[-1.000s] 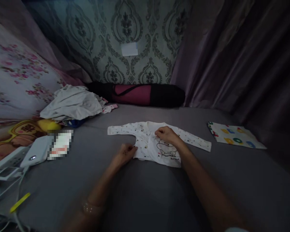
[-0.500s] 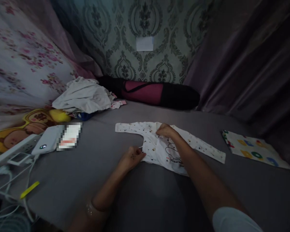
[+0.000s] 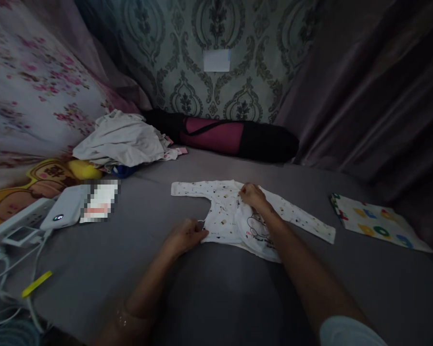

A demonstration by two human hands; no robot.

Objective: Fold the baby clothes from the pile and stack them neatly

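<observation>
A small white baby shirt (image 3: 223, 211) with a speckled print lies spread on the grey sheet, both sleeves stretched outward. Its front panel carries a line-drawn animal and lettering, partly hidden by my right forearm. My left hand (image 3: 188, 235) pinches the shirt's lower left corner, where a thin white tie shows. With fingers closed, my right hand (image 3: 252, 196) grips the edge of the front panel near the neckline.
A folded cloth with coloured letters (image 3: 382, 223) lies at right. Along the wall rests a black and maroon long bag (image 3: 216, 137), beside heaped pale clothes (image 3: 122, 139). At left are a white power bank (image 3: 65, 206), a power strip (image 3: 18, 221), cables and a yellow strip (image 3: 36, 284).
My left hand has drawn the shirt's lower corner to the left, flattening that side. My right hand has shifted slightly right with the front panel's edge.
</observation>
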